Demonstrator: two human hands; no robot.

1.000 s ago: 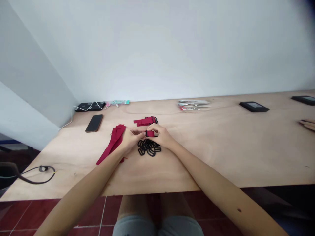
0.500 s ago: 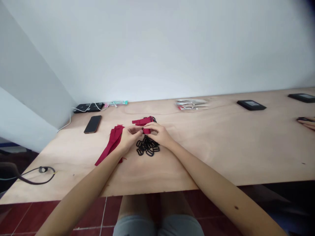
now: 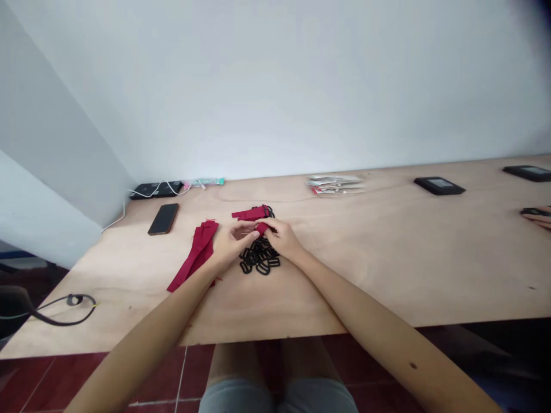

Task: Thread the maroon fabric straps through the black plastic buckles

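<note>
Between my two hands a short red fabric strap (image 3: pixel 261 229) is pinched, folded over on itself. My left hand (image 3: pixel 232 241) closes on its left side with thumb and fingertips. From the right, the fingers of my right hand (image 3: pixel 282 236) grip the same strap. Whether a buckle sits inside the fold is hidden by the fingers. Just below lies a pile of black strap sliders (image 3: pixel 258 256). Behind my hands rest red straps fitted with black sliders (image 3: pixel 252 214). Left of my left hand lies a stack of loose red straps (image 3: pixel 196 252).
A phone (image 3: pixel 163 219), a black box with white cable (image 3: pixel 157 189) and a small packet (image 3: pixel 210 182) are at the back left. Plastic packets (image 3: pixel 336 184) and black devices (image 3: pixel 439 185) line the wall. Another person's hand (image 3: pixel 538 215) shows at the far right.
My fingers have drawn closer together around the red strap, which now shows as a smaller folded piece, slightly farther right. My left thumb has moved onto it.
</note>
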